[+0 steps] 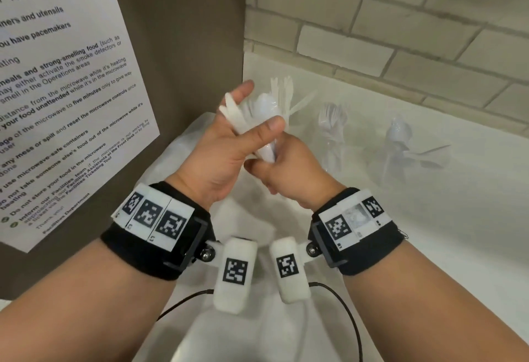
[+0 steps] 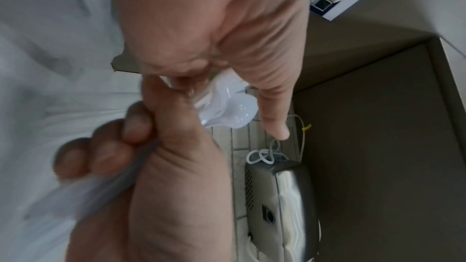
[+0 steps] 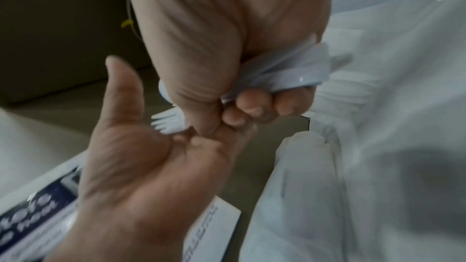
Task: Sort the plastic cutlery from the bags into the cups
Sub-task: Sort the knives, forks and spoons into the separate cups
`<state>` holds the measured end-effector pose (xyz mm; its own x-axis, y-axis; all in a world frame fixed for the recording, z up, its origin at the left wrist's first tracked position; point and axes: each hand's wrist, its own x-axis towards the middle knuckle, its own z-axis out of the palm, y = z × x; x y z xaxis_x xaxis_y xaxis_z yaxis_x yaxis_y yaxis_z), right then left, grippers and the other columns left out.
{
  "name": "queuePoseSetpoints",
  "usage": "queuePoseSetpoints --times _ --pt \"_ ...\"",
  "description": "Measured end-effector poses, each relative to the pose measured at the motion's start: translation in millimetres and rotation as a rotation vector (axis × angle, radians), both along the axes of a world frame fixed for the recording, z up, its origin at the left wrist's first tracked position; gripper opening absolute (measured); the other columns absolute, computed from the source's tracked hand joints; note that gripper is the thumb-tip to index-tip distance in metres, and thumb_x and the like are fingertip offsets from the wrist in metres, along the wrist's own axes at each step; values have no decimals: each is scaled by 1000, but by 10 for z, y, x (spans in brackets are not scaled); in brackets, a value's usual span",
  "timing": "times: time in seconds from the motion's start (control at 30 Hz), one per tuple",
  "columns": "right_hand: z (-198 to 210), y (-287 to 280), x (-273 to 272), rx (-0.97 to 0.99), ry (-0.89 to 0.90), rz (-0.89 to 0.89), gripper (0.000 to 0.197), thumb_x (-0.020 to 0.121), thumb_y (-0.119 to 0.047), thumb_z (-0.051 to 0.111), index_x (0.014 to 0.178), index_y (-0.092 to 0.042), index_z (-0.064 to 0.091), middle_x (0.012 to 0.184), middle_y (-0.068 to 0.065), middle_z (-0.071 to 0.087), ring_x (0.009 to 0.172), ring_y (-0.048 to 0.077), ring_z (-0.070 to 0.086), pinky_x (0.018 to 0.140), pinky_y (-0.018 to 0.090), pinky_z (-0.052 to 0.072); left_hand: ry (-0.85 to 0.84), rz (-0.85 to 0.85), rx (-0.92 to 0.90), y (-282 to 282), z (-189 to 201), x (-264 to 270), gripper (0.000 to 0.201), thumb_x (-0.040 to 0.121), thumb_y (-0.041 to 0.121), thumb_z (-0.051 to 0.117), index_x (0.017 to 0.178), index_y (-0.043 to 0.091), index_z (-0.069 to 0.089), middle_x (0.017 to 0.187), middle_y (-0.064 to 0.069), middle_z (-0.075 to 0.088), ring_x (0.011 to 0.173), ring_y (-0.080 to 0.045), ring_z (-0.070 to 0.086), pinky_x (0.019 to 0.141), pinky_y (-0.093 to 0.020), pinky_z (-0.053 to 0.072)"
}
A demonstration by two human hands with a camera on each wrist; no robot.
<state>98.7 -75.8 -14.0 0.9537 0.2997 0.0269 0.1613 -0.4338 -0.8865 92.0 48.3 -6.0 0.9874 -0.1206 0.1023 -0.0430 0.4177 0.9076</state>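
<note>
A bundle of white plastic cutlery is held up between both hands above a translucent bag. My right hand grips the handles from below in a fist. My left hand lies against the spoon and fork heads, its fingers and thumb stretched out; a fork head rests on it. To the right stand a clear cup with forks and a clear cup with spoons. Knife tips stand up behind the hands; their holder is hidden.
Loose cutlery lies on the white counter by the spoon cup. A brown panel with a microwave notice closes the left side, a brick wall the back. A steel appliance stands beyond.
</note>
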Motion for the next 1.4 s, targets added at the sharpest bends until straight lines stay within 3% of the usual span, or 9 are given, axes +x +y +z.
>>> queuePoseSetpoints --times 0.23,0.43,0.53,0.63,0.73,0.93,1.1,1.2,1.4 --pt "43 9 -96 -4 92 114 23 80 -6 70 88 -19 52 67 4 65 52 16 66 56 34 60 -127 214 123 -67 13 8 16 77 11 70 86 21 62 76 -3 61 69 -15 58 66 -30 50" --pt "-105 -40 -157 19 181 48 29 83 -22 73 68 -12 50 53 0 46 43 11 44 47 29 39 -118 216 5 10 15 38 14 83 13 64 94 18 57 67 4 60 70 -14 57 69 -28 48" --pt "-117 -6 -171 44 201 -23 39 86 -22 68 58 -19 41 48 -6 38 38 8 33 46 26 30 -75 160 -70 2 -33 29 34 81 13 65 111 17 52 86 7 63 88 -14 62 85 -28 51" --pt "-53 -16 -169 172 280 -26 35 88 -12 61 58 -17 42 43 -7 35 37 11 29 41 22 26 14 -27 81 20 -74 -31 37 79 23 62 115 18 58 96 12 71 100 -5 65 92 -27 50" --pt "-43 -17 -177 161 297 35 28 88 -8 60 63 -13 47 41 -5 37 37 12 31 40 23 27 65 -149 201 23 -101 -70 19 82 32 57 86 25 74 105 12 73 110 -7 64 98 -38 48" --pt "37 -95 -103 -110 99 76 25 72 -32 82 83 -17 66 74 -5 63 66 8 57 70 29 49 69 152 -1 56 -103 11 32 96 12 45 69 14 61 97 -5 73 103 -20 68 88 -33 48" --pt "302 -143 65 91 -171 -186 13 77 -16 76 78 -19 64 67 -8 56 59 1 49 61 18 43 87 272 315 56 -205 30 23 98 20 52 76 14 54 59 1 56 46 -13 45 51 -32 42" --pt "419 -74 97 58 -264 -153 19 79 -9 71 89 -23 64 73 -7 57 56 0 48 62 16 45 21 204 519 2 -312 52 23 95 30 55 87 9 56 65 0 47 50 -8 39 54 -33 36" --pt "381 80 99 -47 -236 -193 30 73 -38 80 95 -22 65 82 2 67 68 15 66 71 29 55 23 160 708 -65 -312 58 42 90 38 57 129 24 48 94 2 66 59 -2 51 58 -22 42"
